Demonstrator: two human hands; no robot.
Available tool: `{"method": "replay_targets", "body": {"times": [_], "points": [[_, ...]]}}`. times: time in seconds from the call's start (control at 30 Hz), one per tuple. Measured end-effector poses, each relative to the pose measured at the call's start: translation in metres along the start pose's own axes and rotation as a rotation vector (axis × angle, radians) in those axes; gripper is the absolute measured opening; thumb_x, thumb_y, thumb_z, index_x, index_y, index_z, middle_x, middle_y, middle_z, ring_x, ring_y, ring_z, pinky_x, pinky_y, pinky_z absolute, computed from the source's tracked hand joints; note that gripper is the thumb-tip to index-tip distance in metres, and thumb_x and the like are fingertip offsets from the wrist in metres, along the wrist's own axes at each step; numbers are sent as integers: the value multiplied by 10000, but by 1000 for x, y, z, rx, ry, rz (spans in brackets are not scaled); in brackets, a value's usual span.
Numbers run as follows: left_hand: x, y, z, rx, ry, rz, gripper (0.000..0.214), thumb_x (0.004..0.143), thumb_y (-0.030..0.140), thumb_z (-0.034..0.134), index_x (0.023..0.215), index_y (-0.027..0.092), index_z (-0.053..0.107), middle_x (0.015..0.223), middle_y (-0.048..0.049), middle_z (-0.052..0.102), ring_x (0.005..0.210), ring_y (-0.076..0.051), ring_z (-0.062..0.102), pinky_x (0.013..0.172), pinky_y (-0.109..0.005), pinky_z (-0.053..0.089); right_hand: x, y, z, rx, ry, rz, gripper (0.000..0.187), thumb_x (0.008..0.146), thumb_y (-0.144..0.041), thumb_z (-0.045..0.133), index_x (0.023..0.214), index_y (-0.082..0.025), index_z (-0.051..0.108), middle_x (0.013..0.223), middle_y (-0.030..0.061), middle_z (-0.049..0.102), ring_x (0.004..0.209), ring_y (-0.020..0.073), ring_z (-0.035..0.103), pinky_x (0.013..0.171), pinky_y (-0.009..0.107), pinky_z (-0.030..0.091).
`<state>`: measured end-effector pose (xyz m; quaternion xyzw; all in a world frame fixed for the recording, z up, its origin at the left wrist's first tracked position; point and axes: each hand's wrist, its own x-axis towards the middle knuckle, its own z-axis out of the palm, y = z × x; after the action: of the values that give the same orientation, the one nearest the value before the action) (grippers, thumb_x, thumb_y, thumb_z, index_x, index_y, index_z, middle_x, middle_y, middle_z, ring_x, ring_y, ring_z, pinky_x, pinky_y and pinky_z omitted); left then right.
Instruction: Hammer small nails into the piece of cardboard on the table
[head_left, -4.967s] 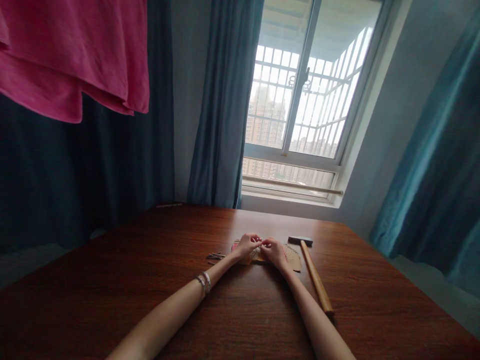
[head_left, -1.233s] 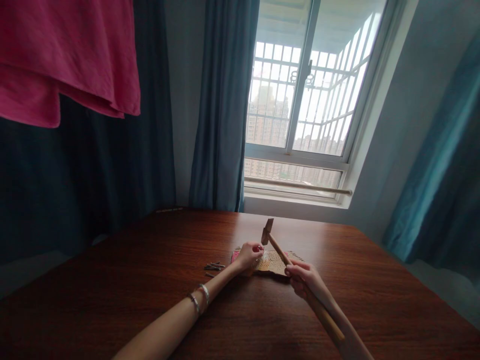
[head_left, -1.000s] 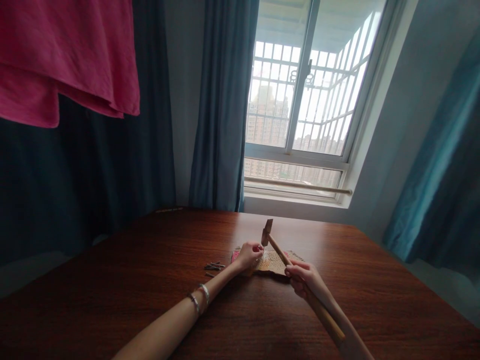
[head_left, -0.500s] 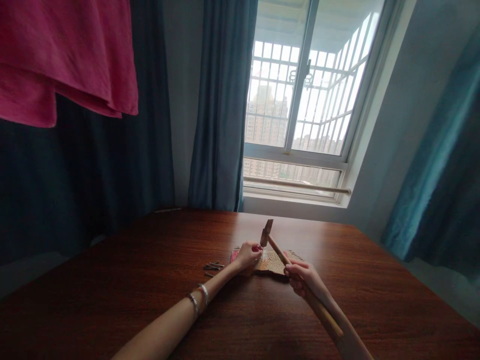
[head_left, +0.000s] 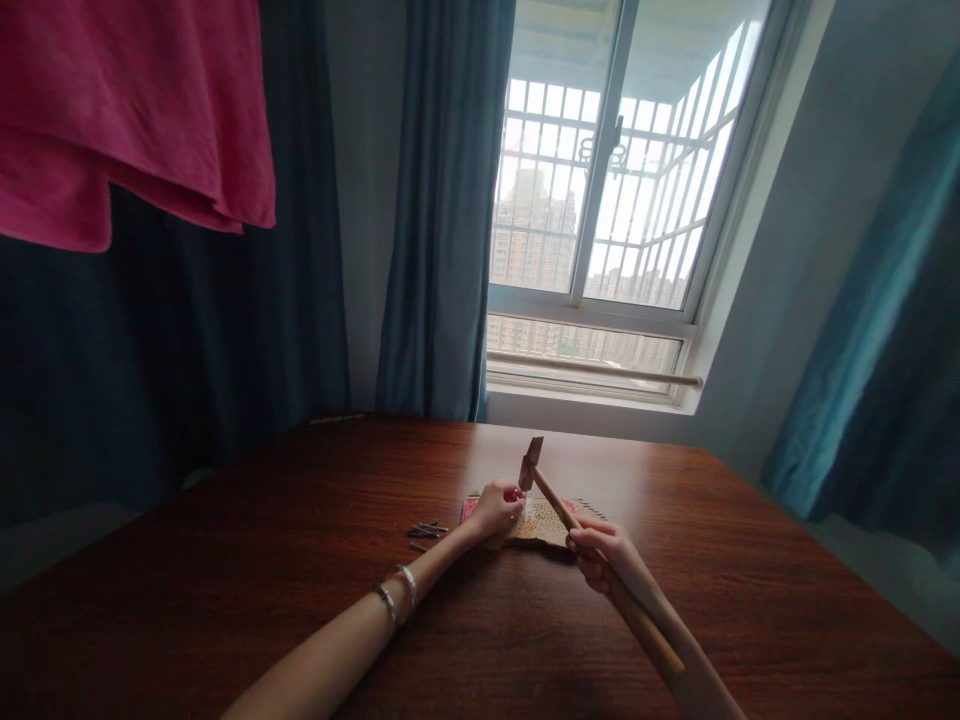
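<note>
My right hand [head_left: 600, 552] is wrapped round the wooden handle of a hammer [head_left: 553, 497]. The handle slants up and left, and the hammer's head is just above the fingertips of my left hand [head_left: 496, 512]. Those fingers are pinched on a thin nail, mostly hidden, over a flat tan board [head_left: 551, 520]. Small dark dots or holes cover the board, and its left end is pink. My left hand hides part of it. Left of that hand lies a small pile of dark nails [head_left: 427, 530].
The brown wooden table [head_left: 300, 560] carries everything. Behind it are a barred window [head_left: 600, 180] and a blue curtain [head_left: 446, 220]. A pink cloth [head_left: 142, 120] hangs at upper left. Another curtain [head_left: 870, 300] hangs at the right.
The hammer's head has shifted very slightly left, staying close above my left fingertips. Both hands keep their grips, and the board and nail pile lie as before.
</note>
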<state>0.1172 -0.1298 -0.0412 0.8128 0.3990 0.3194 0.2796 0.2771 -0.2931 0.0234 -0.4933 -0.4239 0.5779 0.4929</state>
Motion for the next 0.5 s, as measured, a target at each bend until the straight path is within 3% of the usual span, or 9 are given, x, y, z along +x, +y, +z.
{"method": "replay_targets", "body": {"times": [0.37,0.5], "points": [[0,0,0,17,11,-8,143,722,224,547,751,144,662,684,-10,638,662,-127,553,605,-192,374,1,0,-1,14,-8,-3,230,613,-356,613,618,-155,501,415,-73,374,308,35,296,276,169,208],[0,-2,0,-22,1,56,153,722,210,532,775,143,659,713,-10,646,682,-124,561,617,-186,382,1,0,0,28,10,-21,225,611,-350,612,682,-155,526,439,-75,383,317,36,304,290,174,222]]}}
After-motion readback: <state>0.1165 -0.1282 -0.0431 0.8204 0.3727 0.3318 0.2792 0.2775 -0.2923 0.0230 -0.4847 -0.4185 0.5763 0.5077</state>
